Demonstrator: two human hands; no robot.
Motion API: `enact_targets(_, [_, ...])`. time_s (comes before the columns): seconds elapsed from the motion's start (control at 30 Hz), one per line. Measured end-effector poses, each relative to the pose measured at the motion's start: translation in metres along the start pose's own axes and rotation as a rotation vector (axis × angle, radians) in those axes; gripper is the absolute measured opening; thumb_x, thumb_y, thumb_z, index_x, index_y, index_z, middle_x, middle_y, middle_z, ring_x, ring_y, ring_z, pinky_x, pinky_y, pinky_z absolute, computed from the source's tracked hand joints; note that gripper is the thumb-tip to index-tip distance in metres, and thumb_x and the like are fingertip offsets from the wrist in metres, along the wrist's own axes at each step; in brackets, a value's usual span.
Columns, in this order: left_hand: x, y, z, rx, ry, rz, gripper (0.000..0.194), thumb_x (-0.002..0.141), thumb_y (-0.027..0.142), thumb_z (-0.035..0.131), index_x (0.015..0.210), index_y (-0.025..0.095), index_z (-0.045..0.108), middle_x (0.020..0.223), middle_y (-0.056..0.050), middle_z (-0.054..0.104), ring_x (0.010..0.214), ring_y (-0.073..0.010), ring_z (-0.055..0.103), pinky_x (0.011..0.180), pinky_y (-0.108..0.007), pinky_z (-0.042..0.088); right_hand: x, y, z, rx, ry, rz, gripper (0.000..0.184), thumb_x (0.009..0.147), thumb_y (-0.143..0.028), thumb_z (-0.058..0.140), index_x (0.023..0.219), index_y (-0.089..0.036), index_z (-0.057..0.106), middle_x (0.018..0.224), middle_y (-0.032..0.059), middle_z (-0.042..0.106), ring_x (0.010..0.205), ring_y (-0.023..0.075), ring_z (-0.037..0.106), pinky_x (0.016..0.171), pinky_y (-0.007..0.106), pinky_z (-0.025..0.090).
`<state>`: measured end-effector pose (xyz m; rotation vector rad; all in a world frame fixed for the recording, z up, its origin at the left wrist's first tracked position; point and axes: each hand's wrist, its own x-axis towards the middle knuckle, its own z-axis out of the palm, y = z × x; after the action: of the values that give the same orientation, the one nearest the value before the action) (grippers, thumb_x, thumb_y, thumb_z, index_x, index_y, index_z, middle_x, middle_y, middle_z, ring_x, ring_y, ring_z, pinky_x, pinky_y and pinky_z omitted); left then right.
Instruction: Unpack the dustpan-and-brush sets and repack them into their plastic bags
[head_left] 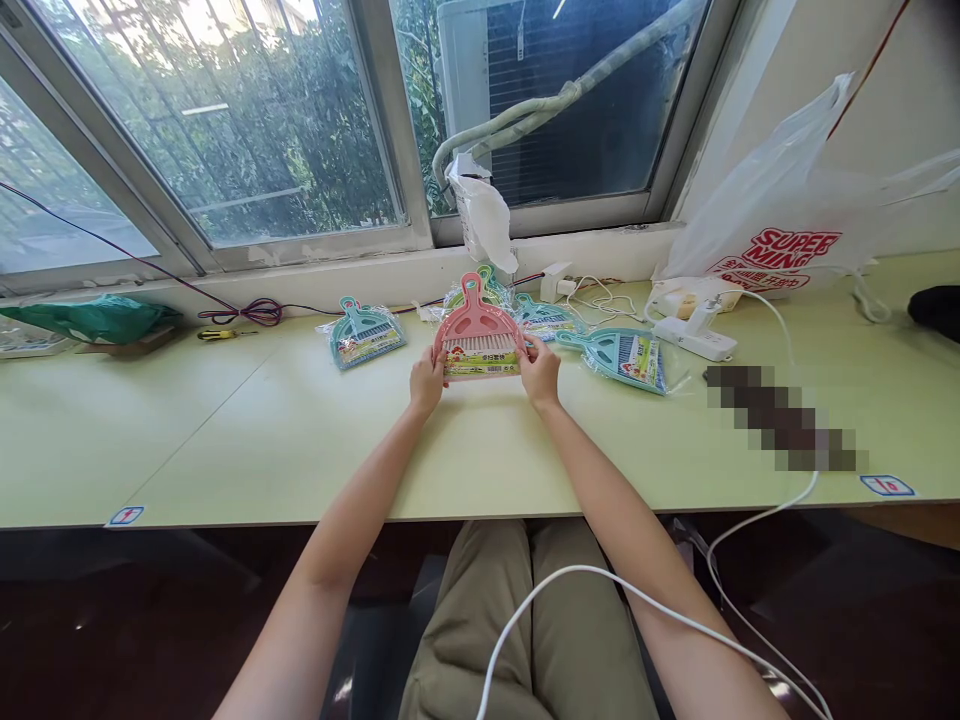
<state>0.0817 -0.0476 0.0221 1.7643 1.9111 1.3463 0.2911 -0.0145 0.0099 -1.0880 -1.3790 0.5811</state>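
Observation:
A pink dustpan and brush set with a printed label is held up above the table, its handle pointing toward the window. My left hand grips its left edge, and my right hand grips its right edge. To the left lies a blue-green dustpan and brush set in clear wrapping. Another wrapped blue dustpan set lies to the right of my right hand. Behind the pink one, a green dustpan set and a blue packet are partly hidden.
A white power strip with cables sits right, before a large plastic bag. At left are a yellow screwdriver, a coiled dark cable and a green bag. A white cable crosses my lap.

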Motion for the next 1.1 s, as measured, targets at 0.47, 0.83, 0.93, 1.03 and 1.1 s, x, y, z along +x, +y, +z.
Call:
enact_targets(0.47, [0.000, -0.001, -0.003, -0.124, -0.085, -0.061, 0.043, 0.090, 0.060, 0.036, 0.085, 0.021, 0.054, 0.065, 0.001, 0.059, 0.049, -0.0135, 0.058, 0.048, -0.024, 0.041, 0.000, 0.006, 0.001, -0.061, 0.019, 0.031, 0.030, 0.081, -0.020, 0.053, 0.107, -0.015, 0.067, 0.081, 0.0092, 0.073, 0.074, 0.0211, 0.067, 0.074, 0.032, 0.050])
enact_targets(0.83, [0.004, -0.010, 0.003, -0.235, -0.208, -0.198, 0.037, 0.075, 0.044, 0.070, 0.098, 0.018, 0.058, 0.089, -0.006, 0.068, 0.066, -0.0143, 0.064, 0.052, -0.022, 0.050, -0.001, 0.007, 0.000, -0.075, -0.020, 0.055, 0.034, 0.082, -0.021, 0.052, 0.112, -0.015, 0.065, 0.090, 0.0109, 0.074, 0.077, 0.0203, 0.068, 0.075, 0.032, 0.052])
enact_targets(0.93, [0.006, -0.012, 0.003, -0.336, -0.207, -0.293, 0.037, 0.074, 0.038, 0.073, 0.100, 0.017, 0.058, 0.093, -0.007, 0.068, 0.064, -0.0139, 0.065, 0.053, -0.024, 0.053, -0.002, 0.007, 0.001, -0.084, -0.069, 0.060, 0.034, 0.083, -0.021, 0.053, 0.114, -0.015, 0.064, 0.091, 0.0105, 0.074, 0.076, 0.0199, 0.068, 0.074, 0.031, 0.052])
enact_targets(1.03, [0.007, -0.015, 0.002, -0.434, -0.206, -0.353, 0.039, 0.074, 0.033, 0.074, 0.104, 0.017, 0.056, 0.098, -0.008, 0.067, 0.060, -0.0124, 0.065, 0.053, -0.026, 0.055, -0.003, 0.005, 0.002, -0.131, -0.150, 0.074, 0.035, 0.087, -0.029, 0.053, 0.120, -0.018, 0.060, 0.098, 0.0098, 0.073, 0.078, 0.0203, 0.068, 0.076, 0.033, 0.051])
enact_targets(1.1, [0.009, -0.018, 0.002, -0.448, -0.165, -0.365, 0.036, 0.075, 0.031, 0.073, 0.103, 0.017, 0.055, 0.101, -0.008, 0.066, 0.060, -0.0118, 0.064, 0.054, -0.026, 0.056, -0.005, 0.004, 0.004, -0.192, -0.217, 0.095, 0.043, 0.090, -0.040, 0.052, 0.128, -0.020, 0.054, 0.107, 0.0102, 0.072, 0.086, 0.0232, 0.068, 0.080, 0.037, 0.050])
